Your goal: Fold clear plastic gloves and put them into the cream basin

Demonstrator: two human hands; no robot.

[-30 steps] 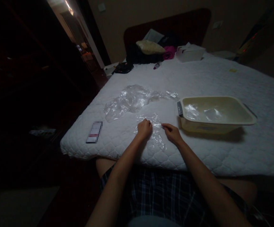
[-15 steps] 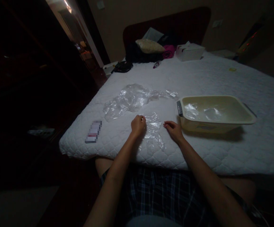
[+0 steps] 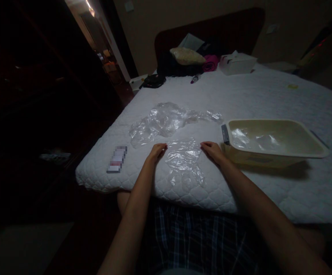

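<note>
A clear, crinkled plastic bag [image 3: 184,158] lies spread on the white quilted bed in front of me, its lower end near the bed's front edge. My left hand [image 3: 157,151] is closed in a pinch at the bag's upper left corner. At the upper right corner, my right hand [image 3: 212,150] pinches the bag's edge between thumb and fingers. Just beyond lies a larger heap of clear plastic [image 3: 166,120], apart from both hands.
A cream plastic tub [image 3: 280,162] with grey handles stands right of my right hand, clear plastic inside it. Left of my left hand lies a blurred-out phone-like object [image 3: 117,159]. A white box [image 3: 237,65], a pink roll [image 3: 210,63] and a pillow-like bundle [image 3: 187,56] sit by the headboard.
My left hand has moved left from over the bag to its upper left corner. The bag now lies flatter and wider between my hands. The view has shifted slightly.
</note>
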